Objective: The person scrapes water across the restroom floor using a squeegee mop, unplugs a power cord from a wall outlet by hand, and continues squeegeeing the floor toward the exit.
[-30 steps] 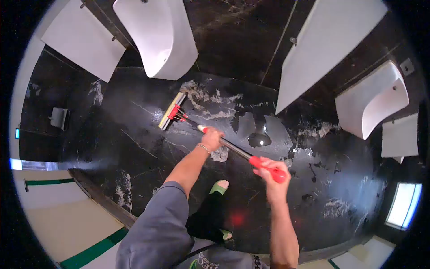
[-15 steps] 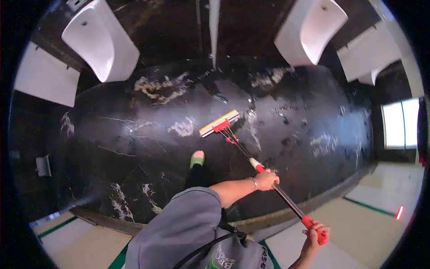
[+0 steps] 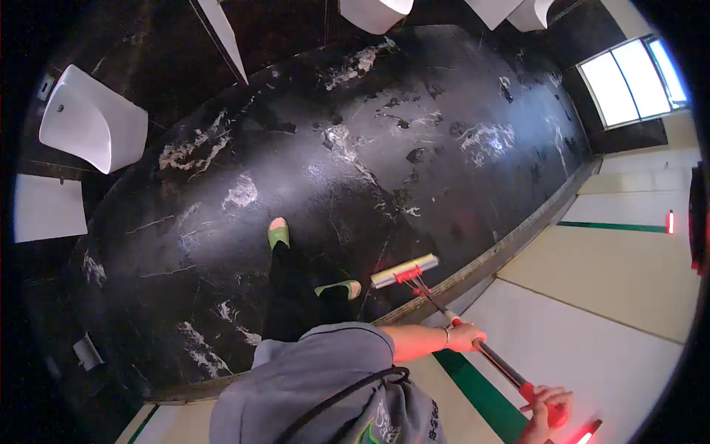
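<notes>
Sponge mop slanted at near right, yellow head against dark floor beside ledge; contact unclear. Left hand grasped pole partway along; right hand had fingers curled around red end grip.

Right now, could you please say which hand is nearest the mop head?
The left hand, wearing a bracelet; the right hand holds the far red grip.

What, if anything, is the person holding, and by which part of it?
A mop: the left hand grips its shaft partway along; the right hand holds the red grip at its end.
</notes>
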Available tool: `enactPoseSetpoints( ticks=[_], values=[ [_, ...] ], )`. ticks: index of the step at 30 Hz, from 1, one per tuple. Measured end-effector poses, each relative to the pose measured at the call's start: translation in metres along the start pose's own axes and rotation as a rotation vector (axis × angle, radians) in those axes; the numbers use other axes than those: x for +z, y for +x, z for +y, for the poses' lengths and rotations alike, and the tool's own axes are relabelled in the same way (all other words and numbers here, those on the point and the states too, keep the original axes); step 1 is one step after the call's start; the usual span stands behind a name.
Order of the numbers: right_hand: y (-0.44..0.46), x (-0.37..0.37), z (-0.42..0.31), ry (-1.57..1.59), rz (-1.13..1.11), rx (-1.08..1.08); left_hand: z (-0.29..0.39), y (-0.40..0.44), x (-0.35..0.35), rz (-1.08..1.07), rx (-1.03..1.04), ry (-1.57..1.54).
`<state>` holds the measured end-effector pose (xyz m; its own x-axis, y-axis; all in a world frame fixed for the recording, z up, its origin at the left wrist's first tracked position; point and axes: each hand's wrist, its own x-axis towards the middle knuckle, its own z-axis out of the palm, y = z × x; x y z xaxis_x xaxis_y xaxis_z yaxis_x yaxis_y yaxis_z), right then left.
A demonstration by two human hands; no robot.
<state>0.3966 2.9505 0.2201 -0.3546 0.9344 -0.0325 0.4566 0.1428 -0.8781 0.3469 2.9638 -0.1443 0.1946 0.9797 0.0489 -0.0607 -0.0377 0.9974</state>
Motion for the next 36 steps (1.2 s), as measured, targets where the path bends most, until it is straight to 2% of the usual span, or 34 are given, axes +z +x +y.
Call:
enactPoseSetpoints(
  ticks=[5,7,9,11,13,15,17,19,20,21,22,23,24,25,26,27,28,29,30,31,33,34,36],
  values=[
    [0.035,0.068,-0.030,-0.043,-0.068,0.011,0.019,-0.005,-0.030,-0.086,-0.027,-0.038],
    [0.042,0.079,-0.029,-0.177,-0.131,-0.155,0.036,-0.013,-0.061,-0.082,-0.006,0.077],
    [0.060,0.089,-0.059,0.050,-0.438,-0.305,0.049,-0.019,-0.095,-0.026,0.058,0.199],
    [0.069,0.110,-0.115,-0.046,-0.453,-0.395,0.092,-0.026,-0.153,-0.053,0.022,0.248],
    [0.084,0.127,-0.136,0.172,-0.479,-0.454,0.112,-0.035,-0.207,0.073,0.053,0.318],
    [0.110,0.143,-0.145,0.216,-0.498,-0.455,0.128,-0.048,-0.275,0.179,0.090,0.391],
    [0.158,0.153,-0.121,0.258,-0.762,-0.556,0.145,-0.070,-0.355,0.302,-0.049,0.491],
    [0.159,0.205,-0.108,-0.045,-0.325,-0.286,0.119,-0.086,-0.429,0.458,-0.136,0.608],
    [0.172,0.265,-0.112,0.337,-0.276,-0.378,0.111,-0.099,-0.472,0.511,-0.197,0.675],
    [0.188,0.301,-0.080,0.440,-0.271,-0.409,0.101,-0.118,-0.514,0.556,-0.267,0.735],
    [0.213,0.331,-0.052,0.328,-0.388,-0.458,0.083,-0.135,-0.555,0.589,-0.328,0.792],
    [0.210,0.381,-0.069,0.418,-0.378,-0.229,0.074,-0.158,-0.595,0.592,-0.392,0.848],
    [0.219,0.419,-0.058,0.343,-0.433,-0.158,0.050,-0.181,-0.635,0.616,-0.446,0.846],
    [0.224,0.464,-0.083,0.475,-0.514,0.000,0.027,-0.205,-0.672,0.668,-0.422,0.926],
    [0.233,0.506,-0.082,0.537,-0.593,-0.049,0.023,-0.230,-0.704,0.741,-0.476,0.917],
    [0.241,0.545,-0.083,0.569,-0.651,0.006,0.010,-0.254,-0.734,0.809,-0.560,0.927],
    [0.249,0.588,-0.079,0.620,-0.699,-0.083,0.001,-0.274,-0.763,0.891,-0.699,1.009],
    [0.255,0.624,-0.077,0.667,-0.744,-0.171,0.011,-0.287,-0.774,1.107,-0.767,1.238],
    [0.253,0.655,-0.085,0.711,-0.729,-0.028,-0.012,-0.309,-0.797,1.027,-0.844,1.122],
    [0.250,0.676,-0.088,0.754,-0.709,0.118,-0.033,-0.315,-0.808,1.077,-0.986,0.860],
    [0.254,0.688,-0.077,0.754,-0.750,-0.043,-0.011,-0.316,-0.807,0.913,-1.005,0.865],
    [0.257,0.681,-0.067,0.766,-0.714,-0.067,-0.026,-0.308,-0.811,0.889,-1.005,0.865],
    [0.269,0.645,-0.043,0.672,-0.725,-0.024,-0.067,-0.294,-0.796,0.635,-0.897,1.080]
  ],
)
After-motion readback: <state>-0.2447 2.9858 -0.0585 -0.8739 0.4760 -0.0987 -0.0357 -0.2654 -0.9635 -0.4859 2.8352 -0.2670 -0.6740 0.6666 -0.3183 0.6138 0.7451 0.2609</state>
